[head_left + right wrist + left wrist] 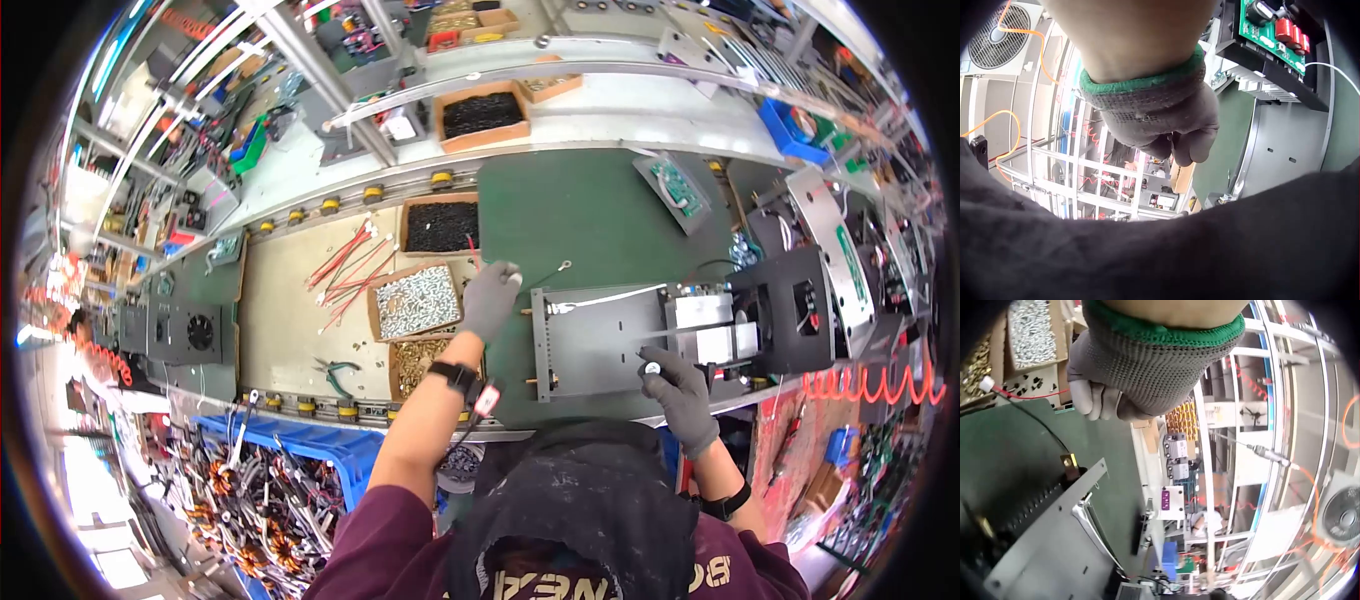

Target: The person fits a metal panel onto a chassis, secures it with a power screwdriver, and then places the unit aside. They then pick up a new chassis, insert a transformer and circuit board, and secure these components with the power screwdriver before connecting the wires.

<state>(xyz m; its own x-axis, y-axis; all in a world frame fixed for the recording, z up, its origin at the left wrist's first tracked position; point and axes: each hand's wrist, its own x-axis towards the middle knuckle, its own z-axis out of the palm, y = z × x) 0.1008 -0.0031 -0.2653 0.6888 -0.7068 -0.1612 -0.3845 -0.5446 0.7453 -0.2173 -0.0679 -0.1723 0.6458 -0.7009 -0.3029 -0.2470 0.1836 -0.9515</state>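
Observation:
My left hand, in a grey glove, is over the front of the green work surface, beside a cardboard box of small silver parts. In the left wrist view its fingers curl where a red wire runs into them; a white connector is at the wire's other end. My gloved right hand is over the right part of a dark metal plate, pinching a small dark piece with a round pale end. What that piece is, I cannot tell. A ring terminal lies just behind the plate.
Red wires and green-handled pliers lie on the pale board at left. A box of black parts stands behind the silver ones. Right of the plate is a black housing. A circuit board lies at the back right.

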